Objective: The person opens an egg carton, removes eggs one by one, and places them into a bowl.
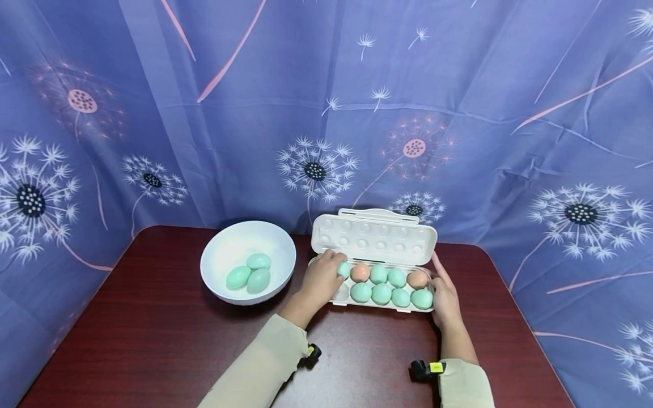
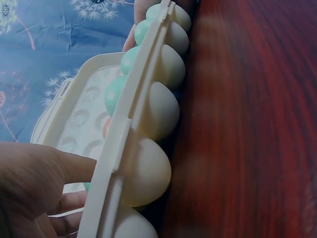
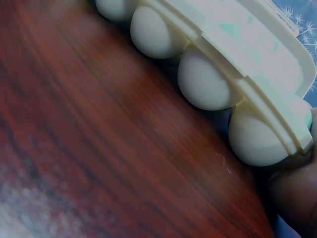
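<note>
A white egg carton (image 1: 374, 235) lies open on the table, its lid raised at the back. Pale green eggs (image 1: 381, 294) and two brown eggs (image 1: 360, 272) sit in its two rows of cups. At the carton's left end, my left hand (image 1: 320, 276) pinches a green egg (image 1: 343, 271) in the back row; its fingers hide part of the shell. The white bottom of the front-left cup (image 1: 340, 293) shows beside this hand. My right hand (image 1: 445, 297) grips the carton's right end, the thumb on the near side and the fingers reaching behind. The left wrist view shows the carton's rounded cups (image 2: 165, 110) from the side.
Left of the carton stands a white bowl (image 1: 214, 266) with three green eggs (image 1: 238, 277) in it. Both rest on a dark red wooden table (image 1: 158, 317). A blue curtain with dandelion prints (image 1: 245, 141) hangs close behind the table's back edge.
</note>
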{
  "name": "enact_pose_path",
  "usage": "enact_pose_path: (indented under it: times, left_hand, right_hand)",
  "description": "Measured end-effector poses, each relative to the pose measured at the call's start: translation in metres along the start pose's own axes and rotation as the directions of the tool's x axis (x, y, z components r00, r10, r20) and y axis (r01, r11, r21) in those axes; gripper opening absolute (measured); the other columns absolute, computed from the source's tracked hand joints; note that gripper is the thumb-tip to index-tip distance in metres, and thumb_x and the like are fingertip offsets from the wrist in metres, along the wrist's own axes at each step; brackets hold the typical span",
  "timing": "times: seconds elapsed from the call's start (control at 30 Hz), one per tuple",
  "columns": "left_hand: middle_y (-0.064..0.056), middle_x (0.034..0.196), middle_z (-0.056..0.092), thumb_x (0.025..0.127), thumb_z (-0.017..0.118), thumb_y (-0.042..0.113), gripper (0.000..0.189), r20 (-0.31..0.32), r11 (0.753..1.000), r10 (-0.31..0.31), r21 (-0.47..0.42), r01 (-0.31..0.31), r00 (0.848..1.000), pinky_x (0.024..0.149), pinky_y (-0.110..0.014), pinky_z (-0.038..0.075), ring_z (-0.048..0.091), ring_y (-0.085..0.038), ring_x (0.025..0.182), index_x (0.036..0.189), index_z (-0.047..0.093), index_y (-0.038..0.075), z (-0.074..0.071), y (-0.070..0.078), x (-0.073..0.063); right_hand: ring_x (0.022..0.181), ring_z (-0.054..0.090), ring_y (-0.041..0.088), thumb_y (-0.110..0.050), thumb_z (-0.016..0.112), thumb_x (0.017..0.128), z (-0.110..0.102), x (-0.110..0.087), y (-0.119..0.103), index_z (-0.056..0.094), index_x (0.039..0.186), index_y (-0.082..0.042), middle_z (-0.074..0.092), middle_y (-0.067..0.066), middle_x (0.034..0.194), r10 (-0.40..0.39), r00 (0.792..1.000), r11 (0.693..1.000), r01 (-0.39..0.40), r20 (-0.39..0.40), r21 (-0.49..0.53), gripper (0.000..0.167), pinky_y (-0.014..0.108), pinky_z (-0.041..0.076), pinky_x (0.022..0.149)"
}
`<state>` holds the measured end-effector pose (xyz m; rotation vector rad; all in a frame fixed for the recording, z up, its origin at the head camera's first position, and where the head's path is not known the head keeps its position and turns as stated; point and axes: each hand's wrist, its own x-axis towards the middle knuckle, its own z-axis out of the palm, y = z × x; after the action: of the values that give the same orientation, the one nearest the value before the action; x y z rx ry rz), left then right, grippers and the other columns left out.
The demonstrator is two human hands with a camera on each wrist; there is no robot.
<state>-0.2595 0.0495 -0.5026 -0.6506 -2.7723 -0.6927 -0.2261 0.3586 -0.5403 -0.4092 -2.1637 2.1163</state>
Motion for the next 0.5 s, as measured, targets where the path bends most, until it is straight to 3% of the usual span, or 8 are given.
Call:
enact_pose_path:
  times: [0.2,0.33,0.5]
  left_hand:
    - [-0.007,0.107,0.064,0.081,0.084,0.017,0.037,-0.025,0.999,-0.004,-0.044,0.003,1.0,0.08,-0.04,0.055,0.066,-0.027,0.092,0.114,0.067,0.016,-0.005,0.001,-0.001]
    - [-0.006,0.106,0.061,0.083,0.083,0.02,0.037,-0.006,0.996,-0.032,-0.089,0.031,0.999,0.074,-0.037,0.054,0.066,-0.026,0.082,0.116,0.066,0.016,-0.011,0.003,-0.002]
    - [-0.006,0.114,0.061,0.085,0.081,0.022,0.04,0.009,0.991,-0.052,-0.127,0.053,0.999,0.075,-0.038,0.055,0.068,-0.027,0.083,0.122,0.065,0.017,-0.021,0.006,-0.005]
  right_hand:
    - [0.115,0.055,0.0,-0.004,0.027,0.102,-0.001,0.0,0.001,0.029,0.156,-0.046,0.062,-0.016,0.12,-0.01,1.0,1.0,0.01,0.006,0.018,0.069,0.012,0.042,0.095]
    - [0.114,0.055,-0.002,-0.003,0.027,0.101,-0.002,0.0,0.002,0.028,0.156,-0.046,0.06,-0.017,0.12,-0.012,1.0,1.0,0.012,0.009,0.003,0.07,0.012,0.043,0.093]
    - [0.115,0.054,-0.002,-0.005,0.028,0.1,-0.003,0.0,0.002,0.03,0.154,-0.051,0.059,-0.013,0.125,0.016,1.0,1.0,-0.016,-0.004,-0.017,0.07,0.012,0.044,0.093]
